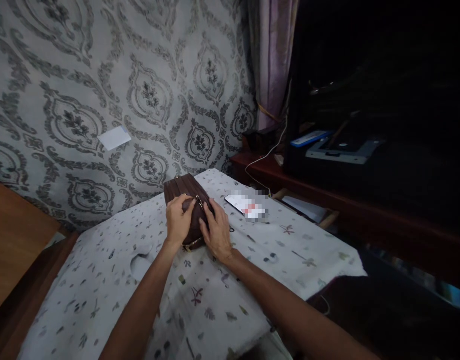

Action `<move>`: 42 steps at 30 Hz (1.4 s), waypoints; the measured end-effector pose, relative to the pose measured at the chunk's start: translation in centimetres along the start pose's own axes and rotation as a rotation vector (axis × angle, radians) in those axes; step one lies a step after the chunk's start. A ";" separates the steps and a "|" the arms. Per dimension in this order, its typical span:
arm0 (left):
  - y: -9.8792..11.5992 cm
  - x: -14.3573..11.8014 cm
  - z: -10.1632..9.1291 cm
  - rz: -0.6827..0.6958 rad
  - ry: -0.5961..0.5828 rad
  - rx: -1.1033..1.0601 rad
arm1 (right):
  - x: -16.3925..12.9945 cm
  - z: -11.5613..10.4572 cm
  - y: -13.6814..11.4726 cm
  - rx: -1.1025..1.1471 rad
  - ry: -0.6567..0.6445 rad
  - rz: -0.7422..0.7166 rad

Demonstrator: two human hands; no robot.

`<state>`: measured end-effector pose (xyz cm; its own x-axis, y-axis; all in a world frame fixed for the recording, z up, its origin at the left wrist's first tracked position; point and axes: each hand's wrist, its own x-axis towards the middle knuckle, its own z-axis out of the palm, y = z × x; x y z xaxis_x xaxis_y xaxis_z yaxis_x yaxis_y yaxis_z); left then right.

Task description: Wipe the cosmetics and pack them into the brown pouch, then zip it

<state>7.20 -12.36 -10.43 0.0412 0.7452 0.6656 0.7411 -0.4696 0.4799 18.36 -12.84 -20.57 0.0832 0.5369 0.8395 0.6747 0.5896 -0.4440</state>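
Note:
A brown handbag (187, 186) with gold-coloured metal fittings lies on the table, between both of my hands. My left hand (178, 217) is closed on its left side, with thumb and fingertips together near the metal trim at the top. On the other side, my right hand (218, 227) grips the bag with its fingers along the edge and its thumb toward the middle. A gold-coloured metal piece (192, 244) shows at the bag's near end. My fingers hide part of the bag's top.
A white patterned cloth (113, 260) covers the table. Right of the bag lies a phone (235, 202), its screen partly blurred out. Beyond the right edge are an open drawer (305, 209) and a dark red cabinet (260, 165) with a white cable (267, 156). Patterned wallpaper stands behind.

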 end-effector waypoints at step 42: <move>-1.3 -3.5 -4.5 0.292 -0.009 0.543 | 0.3 -0.6 -0.6 0.089 0.000 -0.006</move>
<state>3.05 -16.50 -10.79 0.2980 0.6271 0.7197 0.9336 -0.3487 -0.0827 18.48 -13.39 -19.86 0.0792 0.5333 0.8422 0.6071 0.6443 -0.4651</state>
